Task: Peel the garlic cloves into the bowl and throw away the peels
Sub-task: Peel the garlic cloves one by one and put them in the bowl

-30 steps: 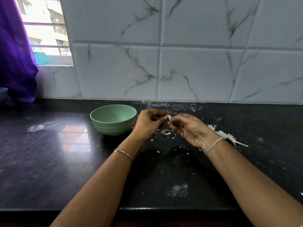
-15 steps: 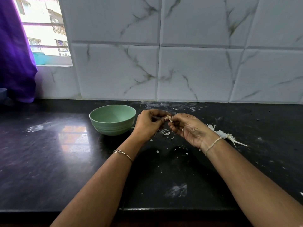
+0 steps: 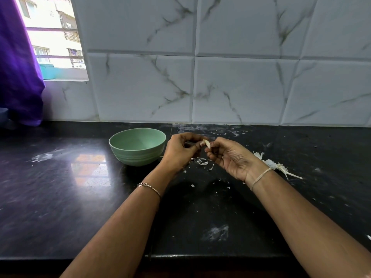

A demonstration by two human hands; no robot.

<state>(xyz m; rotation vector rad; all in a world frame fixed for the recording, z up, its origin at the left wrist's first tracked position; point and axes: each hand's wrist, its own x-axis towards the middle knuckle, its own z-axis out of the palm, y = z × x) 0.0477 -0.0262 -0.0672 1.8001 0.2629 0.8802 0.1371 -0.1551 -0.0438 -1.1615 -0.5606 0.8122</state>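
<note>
Clove (image 3: 207, 144), small, pale and curved, sits pinched between the curled fingertips of the left hand (image 3: 180, 152) and right hand (image 3: 230, 158), held above the counter (image 3: 60, 197) just right of the green bowl (image 3: 138, 157), over scattered peels (image 3: 201, 161).

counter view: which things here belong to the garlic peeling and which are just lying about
Job in hand:
clove, pinched by left hand and right hand
green bowl
peels scattered on the counter

Lying about:
purple curtain
teal tub on the sill
</note>
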